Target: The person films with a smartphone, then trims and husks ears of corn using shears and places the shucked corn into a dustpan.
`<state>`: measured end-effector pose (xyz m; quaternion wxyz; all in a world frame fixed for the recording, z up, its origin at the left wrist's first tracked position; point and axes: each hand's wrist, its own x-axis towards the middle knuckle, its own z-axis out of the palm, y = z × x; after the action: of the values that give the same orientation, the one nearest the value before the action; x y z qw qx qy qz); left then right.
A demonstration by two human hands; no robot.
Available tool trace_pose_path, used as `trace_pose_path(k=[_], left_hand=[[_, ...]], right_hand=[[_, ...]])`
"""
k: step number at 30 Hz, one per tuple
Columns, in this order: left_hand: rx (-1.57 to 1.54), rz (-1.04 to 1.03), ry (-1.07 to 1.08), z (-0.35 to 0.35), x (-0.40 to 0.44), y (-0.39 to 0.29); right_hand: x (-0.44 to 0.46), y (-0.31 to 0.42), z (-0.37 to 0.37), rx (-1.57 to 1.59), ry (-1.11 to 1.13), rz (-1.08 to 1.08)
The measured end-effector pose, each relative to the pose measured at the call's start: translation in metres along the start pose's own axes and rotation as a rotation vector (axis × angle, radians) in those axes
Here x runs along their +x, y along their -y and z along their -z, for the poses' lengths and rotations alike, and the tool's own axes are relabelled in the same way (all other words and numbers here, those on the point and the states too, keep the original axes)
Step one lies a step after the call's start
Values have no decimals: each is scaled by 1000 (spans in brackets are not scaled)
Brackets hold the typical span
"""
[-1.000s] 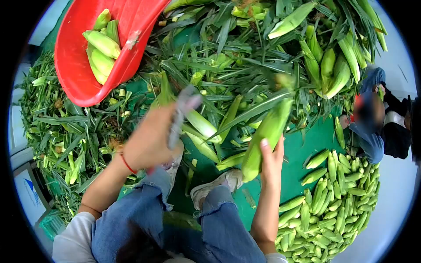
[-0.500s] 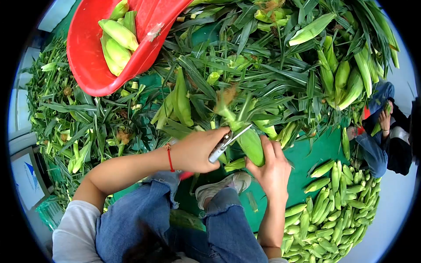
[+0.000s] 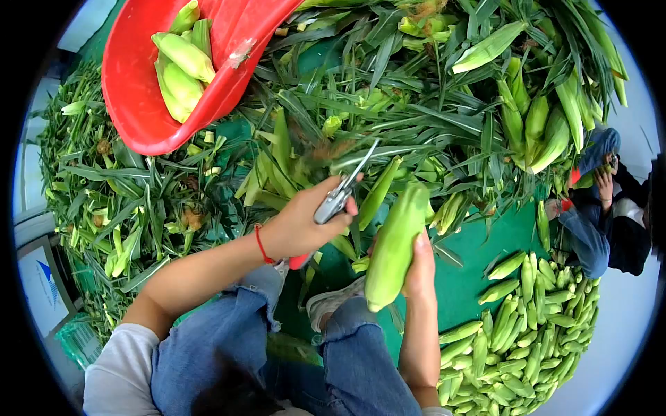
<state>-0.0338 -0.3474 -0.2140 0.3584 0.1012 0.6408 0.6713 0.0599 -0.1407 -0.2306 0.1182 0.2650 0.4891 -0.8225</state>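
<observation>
We've the cutter clenched in our left hand, blade pointing far! Our right hand grasps the corn side-on, seemingly leaving both ends free.

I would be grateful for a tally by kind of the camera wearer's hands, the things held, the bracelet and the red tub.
Hands: 2, left hand and right hand
Cutter: 1
Held ear of corn: 1
Bracelet: 1
Red tub: 1
Total: 6
</observation>
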Motion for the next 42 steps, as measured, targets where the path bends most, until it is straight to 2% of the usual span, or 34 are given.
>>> trace_pose_path(k=[1,3,5,6,9,13,14,17,19,21,25,26,29,30,33,37,38,41,42], left_hand=[[-92,8,-59,-4,2,-9],[-14,-68,-127,-5,10,-16],[40,-94,-145,-1,16,-13],[149,-106,-133,2,17,-13],[93,-42,-44,10,16,-16],[-283,136,-36,14,10,-26],[-283,106,-13,16,9,-26],[28,-11,-43,16,9,-23],[150,-3,-56,16,11,-24],[257,-14,-83,12,14,-22],[-198,-8,-134,-1,17,-11],[-283,32,-131,-3,17,-11],[-482,170,-182,-5,12,-21],[-572,202,-182,-4,11,-23],[-797,199,-161,-1,10,-15],[-825,154,-96,1,4,-13],[-848,143,-83,0,3,-13],[-379,50,28,2,4,-21],[-94,-126,94,4,2,-13]], right_hand=[[3,-2,-5,-359,-26,174],[1,5,-14,-860,39,376],[-5,4,-27,-1135,-38,414],[-6,2,-31,-1175,-61,462],[-7,-3,-31,-1233,-112,531],[-4,-2,-36,-1263,-142,617],[-4,-2,-36,-1276,-133,632],[-2,-3,-38,-1329,-109,670],[-3,-5,-39,-1383,-112,682],[-2,-8,-42,-1321,-145,690],[16,-31,-47,-963,-190,594],[22,-36,-42,-869,-95,418],[15,-50,-50,61,30,145],[12,-50,-55,247,29,112],[10,-47,-58,400,48,79],[8,-43,-55,426,131,42],[11,-45,-50,290,127,56],[14,-47,-36,-387,26,137],[14,-52,-26,-355,-33,144]])
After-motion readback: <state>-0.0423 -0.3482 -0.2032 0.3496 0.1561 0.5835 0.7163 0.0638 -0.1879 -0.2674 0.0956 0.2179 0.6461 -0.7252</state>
